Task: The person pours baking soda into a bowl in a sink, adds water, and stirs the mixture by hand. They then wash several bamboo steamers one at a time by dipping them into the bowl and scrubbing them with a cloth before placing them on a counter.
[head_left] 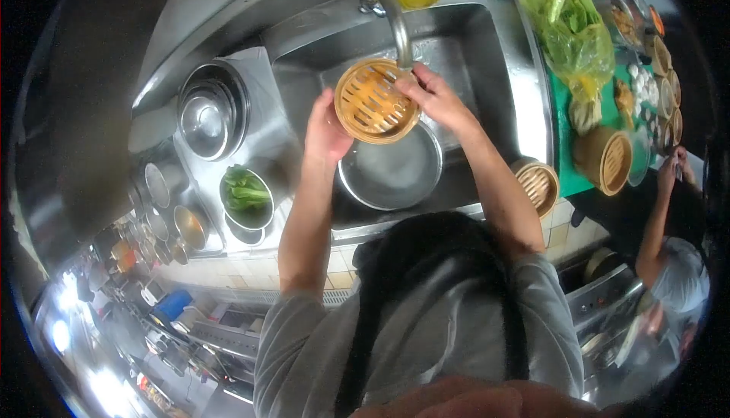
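Both my hands hold a small round bamboo steamer basket (372,106), its slatted face turned up, over the sink (475,53). My left hand (327,130) supports its left rim, the palm partly hidden from view. On the other side my right hand (435,98) grips the upper right rim, thumb and fingers closed at the edge. Right above that rim is the end of the metal faucet (397,22). Below the basket, a metal bowl (391,178) filled with cloudy water sits in the sink.
Left of the sink are stacked steel bowls (209,121) and a pot of leafy greens (247,193). On the right, a green board (563,125) carries bagged vegetables (566,22) and a steamer stack (604,158). Another steamer (538,186) stands nearer. A co-worker (677,266) is at far right.
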A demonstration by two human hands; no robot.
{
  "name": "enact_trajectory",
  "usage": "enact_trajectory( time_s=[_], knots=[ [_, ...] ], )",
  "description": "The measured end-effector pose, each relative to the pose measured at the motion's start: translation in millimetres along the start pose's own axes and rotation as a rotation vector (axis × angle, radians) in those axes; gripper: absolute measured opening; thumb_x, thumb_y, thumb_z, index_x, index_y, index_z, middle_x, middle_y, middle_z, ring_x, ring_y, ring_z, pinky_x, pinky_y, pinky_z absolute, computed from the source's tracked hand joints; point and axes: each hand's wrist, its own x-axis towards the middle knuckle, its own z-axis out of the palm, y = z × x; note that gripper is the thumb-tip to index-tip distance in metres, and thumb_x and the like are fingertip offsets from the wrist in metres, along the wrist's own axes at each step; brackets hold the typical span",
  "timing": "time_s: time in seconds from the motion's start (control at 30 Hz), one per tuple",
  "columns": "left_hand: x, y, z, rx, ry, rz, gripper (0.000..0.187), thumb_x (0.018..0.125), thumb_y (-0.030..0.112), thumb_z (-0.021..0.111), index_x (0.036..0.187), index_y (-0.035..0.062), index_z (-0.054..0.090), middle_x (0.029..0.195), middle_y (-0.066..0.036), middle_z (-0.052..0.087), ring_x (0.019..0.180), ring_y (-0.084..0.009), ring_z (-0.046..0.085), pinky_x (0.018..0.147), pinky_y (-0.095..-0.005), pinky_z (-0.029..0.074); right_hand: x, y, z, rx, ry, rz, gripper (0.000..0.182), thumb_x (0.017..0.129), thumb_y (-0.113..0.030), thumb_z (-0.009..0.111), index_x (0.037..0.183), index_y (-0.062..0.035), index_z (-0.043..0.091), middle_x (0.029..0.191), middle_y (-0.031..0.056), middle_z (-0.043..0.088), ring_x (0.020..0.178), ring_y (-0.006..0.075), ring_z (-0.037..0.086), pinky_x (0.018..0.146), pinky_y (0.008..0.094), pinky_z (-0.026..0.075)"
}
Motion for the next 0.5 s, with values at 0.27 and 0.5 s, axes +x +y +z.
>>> enact_trajectory(
  time_s=[0.27,0.5],
  knots=[
    [42,-7,65,0.112,-0.049,-0.060,0.034,0.105,0.029,0.057,0.125,0.0017,0.063,0.121,-0.011,0.068,0.112,-0.0250,0.066,0.097,-0.0392,0.053,-19,17,-17,0.150,0.212,0.003,0.066,0.103,-0.044,0.058,0.147,0.0033,0.044,0.140,0.0185,0.057,0.131,0.0246,0.053,0.111,0.0356,0.041],
    [40,-43,93,1.694,-0.289,0.652,0.027,0.100,0.013,0.059,0.124,0.0040,0.063,0.129,-0.019,0.065,0.124,-0.0335,0.061,0.107,-0.0434,0.047,-31,12,-37,0.490,0.236,-0.028,0.067,0.105,-0.050,0.050,0.151,-0.0021,0.040,0.144,0.0133,0.053,0.136,0.0256,0.049,0.110,0.0467,0.043]
  ],
)
